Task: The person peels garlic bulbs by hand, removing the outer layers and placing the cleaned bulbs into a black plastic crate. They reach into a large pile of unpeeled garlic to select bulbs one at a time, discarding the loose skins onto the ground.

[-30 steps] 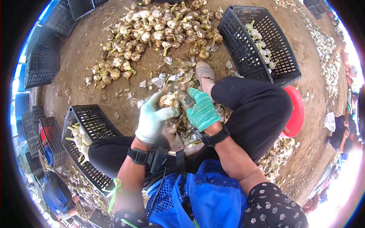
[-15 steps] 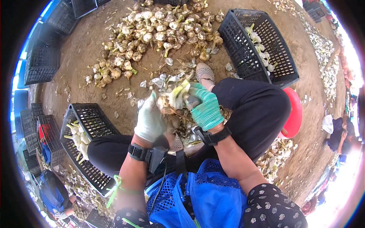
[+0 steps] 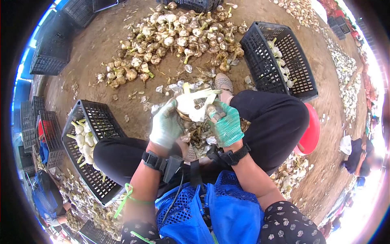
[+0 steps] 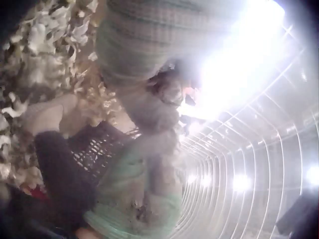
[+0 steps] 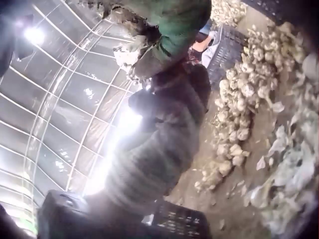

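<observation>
Where your two gloved hands come close together, the white garlic bulb (image 3: pixel 187 104) sits between them, up above the ground and in front of your knees. Your left hand (image 3: pixel 165 126) grips its left side, with the fingers bent around it. Your right hand (image 3: pixel 228 125) pinches the pale stem and loose skin (image 3: pixel 207 97) on the other side. Something grey shows by your right thumb, but it is too hard to tell what it is. Under your hands lie bits of dry skin (image 3: pixel 174 87), and a shoe (image 3: pixel 223 83) is just beyond your right hand. Past that, a big heap of dirty garlic (image 3: pixel 183 37) lies on the brown ground. To the right of the heap is a black crate (image 3: pixel 260 60) with clean white bulbs (image 3: pixel 280 62) in it. By your left knee, another crate (image 3: pixel 106 122) holds more white bulbs (image 3: pixel 86 143) with their stems on. A round red thing (image 3: pixel 312 129) is just beside your right knee. You wear dark trousers (image 3: pixel 273 114) and bright blue cloth (image 3: pixel 233 203) over your lap. The left wrist view is blurry, but it shows a curved, see-through roof (image 4: pixel 249 154).
</observation>
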### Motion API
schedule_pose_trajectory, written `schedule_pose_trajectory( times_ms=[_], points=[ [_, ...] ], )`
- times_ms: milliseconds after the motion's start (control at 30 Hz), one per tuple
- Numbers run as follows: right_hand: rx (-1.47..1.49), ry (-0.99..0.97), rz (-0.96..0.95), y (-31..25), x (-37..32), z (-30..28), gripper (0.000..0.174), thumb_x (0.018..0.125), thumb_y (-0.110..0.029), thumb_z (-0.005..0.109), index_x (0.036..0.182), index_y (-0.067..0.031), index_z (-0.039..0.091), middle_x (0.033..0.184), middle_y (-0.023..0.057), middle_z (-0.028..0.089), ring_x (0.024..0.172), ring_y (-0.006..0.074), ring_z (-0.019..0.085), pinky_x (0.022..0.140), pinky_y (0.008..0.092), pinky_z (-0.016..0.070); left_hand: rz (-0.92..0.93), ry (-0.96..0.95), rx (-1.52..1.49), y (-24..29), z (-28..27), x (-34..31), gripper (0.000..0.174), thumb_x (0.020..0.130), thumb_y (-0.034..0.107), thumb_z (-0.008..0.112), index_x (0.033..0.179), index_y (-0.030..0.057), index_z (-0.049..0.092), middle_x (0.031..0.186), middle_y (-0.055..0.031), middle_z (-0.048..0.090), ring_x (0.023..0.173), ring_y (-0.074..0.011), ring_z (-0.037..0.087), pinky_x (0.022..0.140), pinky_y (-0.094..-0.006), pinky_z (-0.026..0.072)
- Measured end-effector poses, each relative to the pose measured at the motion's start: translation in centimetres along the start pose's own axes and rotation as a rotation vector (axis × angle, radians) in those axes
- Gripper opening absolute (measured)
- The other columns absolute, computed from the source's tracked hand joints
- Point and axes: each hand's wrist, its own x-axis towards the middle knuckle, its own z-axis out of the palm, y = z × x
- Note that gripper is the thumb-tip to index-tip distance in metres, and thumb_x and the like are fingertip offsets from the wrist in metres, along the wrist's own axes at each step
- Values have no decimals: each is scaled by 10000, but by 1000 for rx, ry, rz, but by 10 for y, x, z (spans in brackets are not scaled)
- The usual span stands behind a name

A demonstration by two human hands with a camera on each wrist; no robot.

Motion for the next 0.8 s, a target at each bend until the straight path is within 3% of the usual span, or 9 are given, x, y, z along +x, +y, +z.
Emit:
schedule_pose_trajectory(
  times_ms=[67,200,267,333,433,500,600,767,800],
  points=[
    [342,62,72,-3,-9,6,254,743,5,511,993,52,510,779,4,550,577,7,429,498,140,346,49,160,4,-6,1,-1,322,817,213,391,1053,3,455,982,-118,546,833,-225,553,649,-320,482],
    [283,24,93,-2,-4,4,269,732,19,511,997,57,505,772,13,549,595,23,435,497,146,351,100,224,-39,-5,12,-6,357,824,231,387,1088,-5,432,1026,-116,529,876,-229,537,732,-331,456],
    [-54,51,-124,6,-2,5,329,709,18,529,1032,56,480,808,33,556,629,42,462,502,139,362,165,98,53,-5,9,-6,410,784,159,484,1144,2,367,1021,-105,508,957,-207,494,822,-336,411],
    [-244,-26,-60,3,0,3,416,685,15,554,1089,31,455,941,93,547,758,123,512,601,183,420,250,63,285,-4,16,-12,521,718,119,570,1170,6,336,1008,-94,503,908,-181,510,785,-313,431],
    [-462,104,-374,-15,1,10,440,669,-34,606,1083,18,468,873,82,563,745,126,538,648,235,440,254,53,440,-2,15,-17,635,662,111,616,1196,-15,297,1001,-97,499,826,-178,532,691,-270,457],
    [-721,150,-963,-36,4,10,501,642,-111,652,1094,2,468,893,142,567,752,231,563,689,313,441,245,54,439,-1,13,-18,624,644,98,627,1179,13,318,995,-87,505,814,-183,537,678,-286,464],
    [-728,-187,-907,-28,8,5,475,612,-135,667,1035,8,505,866,168,562,770,304,550,715,361,427,273,37,447,-6,17,-16,603,647,104,623,1168,15,334,971,-81,516,803,-181,539,674,-282,460],
    [-724,-24,-811,-1,8,-2,187,590,4,591,777,18,581,670,138,566,593,268,556,561,303,450,243,82,398,4,9,-23,439,719,175,593,1098,29,428,971,-75,538,873,-193,532,707,-296,452],
    [-676,-29,-724,8,10,-6,226,565,6,548,788,16,588,766,167,580,711,296,566,642,349,454,247,90,401,3,9,-24,439,719,175,593,1098,29,428,971,-75,538,873,-193,532,707,-296,452]
  ],
)
